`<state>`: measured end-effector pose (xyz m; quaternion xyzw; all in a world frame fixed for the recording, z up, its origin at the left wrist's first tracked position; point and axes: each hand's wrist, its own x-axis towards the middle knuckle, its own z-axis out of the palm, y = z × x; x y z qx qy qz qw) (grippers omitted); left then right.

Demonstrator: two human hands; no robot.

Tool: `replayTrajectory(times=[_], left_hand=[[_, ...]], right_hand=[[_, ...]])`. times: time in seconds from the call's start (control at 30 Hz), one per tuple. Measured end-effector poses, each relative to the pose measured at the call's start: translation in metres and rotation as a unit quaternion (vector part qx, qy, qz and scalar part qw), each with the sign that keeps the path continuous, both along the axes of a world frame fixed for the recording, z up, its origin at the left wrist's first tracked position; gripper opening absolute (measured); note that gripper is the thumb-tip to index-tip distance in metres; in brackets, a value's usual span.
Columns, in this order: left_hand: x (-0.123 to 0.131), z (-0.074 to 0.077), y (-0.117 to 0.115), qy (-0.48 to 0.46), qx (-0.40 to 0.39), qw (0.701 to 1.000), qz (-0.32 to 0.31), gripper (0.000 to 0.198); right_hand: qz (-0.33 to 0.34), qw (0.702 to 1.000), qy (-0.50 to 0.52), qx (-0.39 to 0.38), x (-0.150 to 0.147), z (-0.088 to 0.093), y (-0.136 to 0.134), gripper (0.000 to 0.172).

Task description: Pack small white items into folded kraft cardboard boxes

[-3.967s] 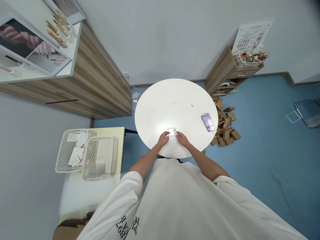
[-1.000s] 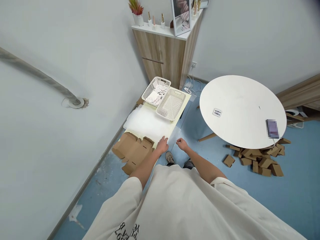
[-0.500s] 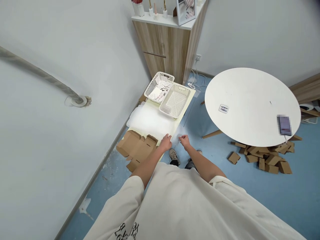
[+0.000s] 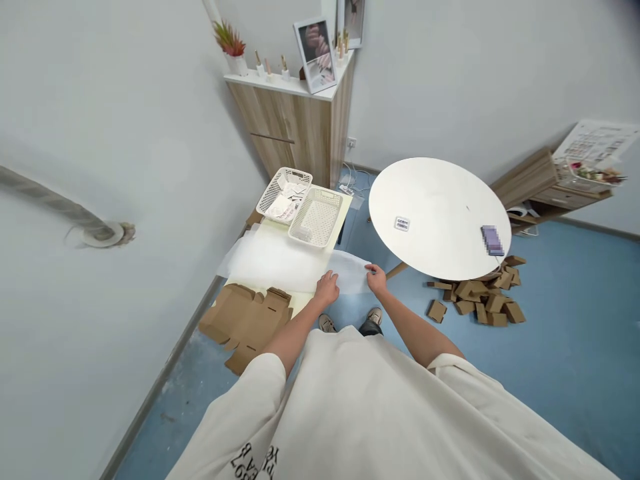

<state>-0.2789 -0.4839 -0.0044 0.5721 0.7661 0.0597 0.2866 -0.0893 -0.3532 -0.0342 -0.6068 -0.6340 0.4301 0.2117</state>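
Observation:
A thin translucent white sheet (image 4: 350, 275) hangs in the air between my two hands, pulled off a stack of white sheets (image 4: 273, 261) on a low pale yellow table (image 4: 344, 207). My left hand (image 4: 327, 289) grips its near left edge. My right hand (image 4: 376, 278) pinches its near right corner. A small clear case (image 4: 402, 224) lies by itself on the round white table (image 4: 440, 193) to the right.
Two white mesh baskets (image 4: 314, 215) stand at the far end of the low table. Flat brown cartons (image 4: 245, 319) lie at its near left. Folded brown boxes (image 4: 475, 300) are heaped on the blue floor under the round table, where a phone (image 4: 492, 240) lies. A wooden cabinet (image 4: 295, 130) stands in the corner.
I turned from the round table, leaving the small clear case on it, to the low table. Both hands closed on a translucent sheet and lifted it off the stack.

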Motion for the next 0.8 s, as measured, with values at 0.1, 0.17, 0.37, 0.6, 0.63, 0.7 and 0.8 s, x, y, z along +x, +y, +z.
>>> replayTrajectory(times=[0.1, 0.17, 0.37, 0.6, 0.63, 0.7, 0.8], left_hand=[[0.017, 0.005, 0.022, -0.002, 0.004, 1.000, -0.029, 0.055], [0.029, 0.008, 0.039, -0.005, 0.007, 0.999, -0.047, 0.055], [0.067, 0.011, 0.097, -0.003, 0.017, 0.997, -0.078, 0.055], [0.129, 0.004, 0.198, -0.011, 0.008, 0.997, -0.072, 0.060], [0.139, 0.003, 0.214, -0.014, 0.003, 0.997, -0.069, 0.061], [0.159, 0.001, 0.245, -0.020, -0.011, 0.998, -0.059, 0.063], [0.188, -0.004, 0.285, -0.025, -0.045, 0.998, -0.033, 0.066]], right_hand=[[-0.023, 0.999, -0.024, 0.019, 0.032, 0.009, 0.023, 0.050], [-0.034, 0.999, -0.032, 0.025, 0.052, 0.014, 0.040, 0.053], [-0.083, 0.996, -0.006, 0.025, 0.108, 0.028, 0.099, 0.056], [-0.087, 0.996, -0.007, 0.027, 0.178, 0.026, 0.209, 0.055], [-0.083, 0.996, -0.009, 0.020, 0.189, 0.024, 0.226, 0.056], [-0.075, 0.997, -0.014, 0.007, 0.211, 0.021, 0.261, 0.057], [-0.064, 0.998, -0.023, -0.008, 0.243, 0.017, 0.307, 0.058]])
